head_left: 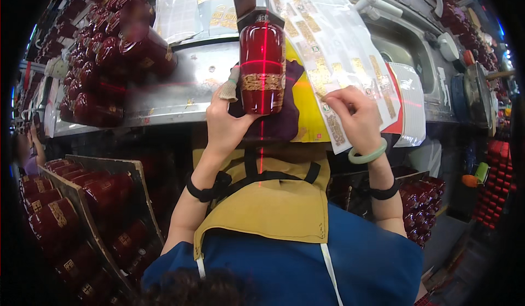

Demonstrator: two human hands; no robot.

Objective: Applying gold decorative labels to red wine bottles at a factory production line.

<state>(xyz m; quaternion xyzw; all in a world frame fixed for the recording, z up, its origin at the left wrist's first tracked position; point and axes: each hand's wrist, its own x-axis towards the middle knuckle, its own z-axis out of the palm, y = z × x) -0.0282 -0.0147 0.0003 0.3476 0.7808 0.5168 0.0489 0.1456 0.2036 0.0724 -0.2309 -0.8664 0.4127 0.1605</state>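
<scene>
Head view: one red bottle point(262, 60) with gold band, at 12 o'clock on a dark purple cloth point(290, 121), neck end away from the person; one left hand point(224, 124), at 10 o'clock, grasping the bottle about its base end; one right hand point(358, 121), between 2 and 3 o'clock, finger and thumb drawn together at the white sticker sheet point(350, 35), whether a gold sticker is caught cannot be told. Step in hand, by judgement: peeling a sticker while the bottle is steadied; next move seems to call for a clean lift, untorn, and careful lining-up on the glass.
</scene>
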